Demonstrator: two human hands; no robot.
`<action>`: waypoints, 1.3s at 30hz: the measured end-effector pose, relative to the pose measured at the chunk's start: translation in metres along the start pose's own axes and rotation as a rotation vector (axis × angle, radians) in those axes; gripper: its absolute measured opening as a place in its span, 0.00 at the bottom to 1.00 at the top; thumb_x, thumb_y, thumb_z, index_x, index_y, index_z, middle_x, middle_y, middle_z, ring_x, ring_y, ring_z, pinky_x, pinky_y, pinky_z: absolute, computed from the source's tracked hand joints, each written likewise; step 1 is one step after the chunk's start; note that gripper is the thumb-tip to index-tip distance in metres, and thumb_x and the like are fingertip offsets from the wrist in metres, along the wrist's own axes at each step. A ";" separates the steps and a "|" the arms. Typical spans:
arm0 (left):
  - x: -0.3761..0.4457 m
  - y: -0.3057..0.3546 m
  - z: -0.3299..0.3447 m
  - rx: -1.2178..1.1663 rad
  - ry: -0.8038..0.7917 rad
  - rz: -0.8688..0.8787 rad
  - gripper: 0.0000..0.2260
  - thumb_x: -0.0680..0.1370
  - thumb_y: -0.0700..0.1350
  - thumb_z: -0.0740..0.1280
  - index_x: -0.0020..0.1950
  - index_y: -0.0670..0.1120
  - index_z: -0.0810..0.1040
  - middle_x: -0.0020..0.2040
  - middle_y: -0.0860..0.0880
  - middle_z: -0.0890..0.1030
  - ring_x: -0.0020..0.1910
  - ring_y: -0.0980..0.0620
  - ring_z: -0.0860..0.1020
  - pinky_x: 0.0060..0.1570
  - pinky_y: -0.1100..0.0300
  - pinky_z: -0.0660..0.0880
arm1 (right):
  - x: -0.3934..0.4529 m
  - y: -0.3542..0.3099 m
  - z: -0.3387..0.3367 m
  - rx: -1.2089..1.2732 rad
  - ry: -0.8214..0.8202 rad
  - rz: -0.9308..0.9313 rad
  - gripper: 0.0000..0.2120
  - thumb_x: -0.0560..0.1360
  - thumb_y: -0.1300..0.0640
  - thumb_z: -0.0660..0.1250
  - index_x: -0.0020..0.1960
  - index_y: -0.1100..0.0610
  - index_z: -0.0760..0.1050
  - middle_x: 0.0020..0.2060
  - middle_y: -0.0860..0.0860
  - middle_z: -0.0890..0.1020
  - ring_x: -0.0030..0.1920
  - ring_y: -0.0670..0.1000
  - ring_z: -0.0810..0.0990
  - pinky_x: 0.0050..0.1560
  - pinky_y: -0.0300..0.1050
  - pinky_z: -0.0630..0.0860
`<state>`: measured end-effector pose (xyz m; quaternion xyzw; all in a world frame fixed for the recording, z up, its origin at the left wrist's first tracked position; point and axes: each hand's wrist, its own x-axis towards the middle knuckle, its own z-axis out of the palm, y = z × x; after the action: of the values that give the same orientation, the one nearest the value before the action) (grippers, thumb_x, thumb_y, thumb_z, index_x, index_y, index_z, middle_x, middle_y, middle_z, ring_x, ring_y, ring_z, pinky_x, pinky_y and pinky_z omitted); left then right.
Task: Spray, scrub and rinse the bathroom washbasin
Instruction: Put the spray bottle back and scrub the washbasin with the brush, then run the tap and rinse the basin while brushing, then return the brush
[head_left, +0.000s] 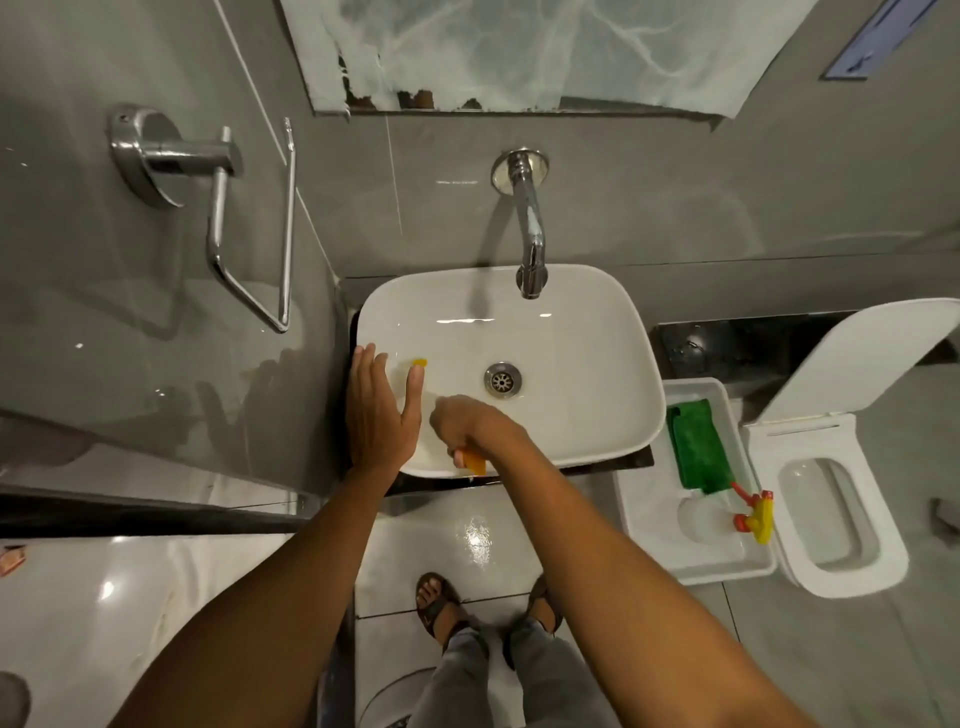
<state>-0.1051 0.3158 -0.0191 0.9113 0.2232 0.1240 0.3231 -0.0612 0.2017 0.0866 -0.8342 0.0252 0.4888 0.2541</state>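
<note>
Against the grey glossy tiled wall, a white glazed washbasin (571, 338), rounded-rectangular, sits under a chrome curved faucet (530, 234), its round metal drain (503, 379) near the middle. The left hand (382, 410) lies flat and spread on the basin's left rim, gripping nothing. The right hand (462, 421) is bent at the wrist and clenched around an orange scrubber (474, 461) at the near inner wall. Beside the basin, a white plastic tray (654, 530) holds a fuzzy green cloth (696, 452) and a clear spray bottle (717, 514) with a yellow-and-red trigger. No readable writing.
</note>
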 end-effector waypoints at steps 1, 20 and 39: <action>-0.001 0.001 -0.002 0.010 -0.005 0.012 0.35 0.85 0.65 0.56 0.77 0.38 0.74 0.83 0.40 0.70 0.85 0.40 0.65 0.81 0.42 0.68 | 0.004 0.002 -0.005 0.050 0.047 0.025 0.17 0.83 0.64 0.54 0.68 0.66 0.74 0.37 0.58 0.80 0.29 0.54 0.78 0.31 0.45 0.76; 0.033 0.149 -0.028 0.084 -0.109 0.110 0.26 0.82 0.68 0.66 0.41 0.45 0.80 0.41 0.50 0.81 0.45 0.45 0.82 0.46 0.54 0.73 | -0.033 0.114 -0.057 0.211 0.364 -0.026 0.24 0.87 0.50 0.53 0.71 0.69 0.72 0.70 0.65 0.75 0.69 0.63 0.76 0.67 0.49 0.73; 0.067 0.238 -0.014 0.067 -0.166 -0.094 0.15 0.76 0.51 0.75 0.37 0.45 0.76 0.33 0.49 0.73 0.35 0.46 0.73 0.32 0.56 0.65 | -0.062 0.125 -0.056 0.307 0.334 -0.110 0.24 0.86 0.48 0.55 0.72 0.66 0.66 0.70 0.62 0.76 0.69 0.61 0.77 0.63 0.49 0.73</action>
<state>0.0259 0.1913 0.1506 0.9172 0.2420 0.0252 0.3155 -0.0848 0.0552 0.1104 -0.8551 0.0956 0.3200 0.3966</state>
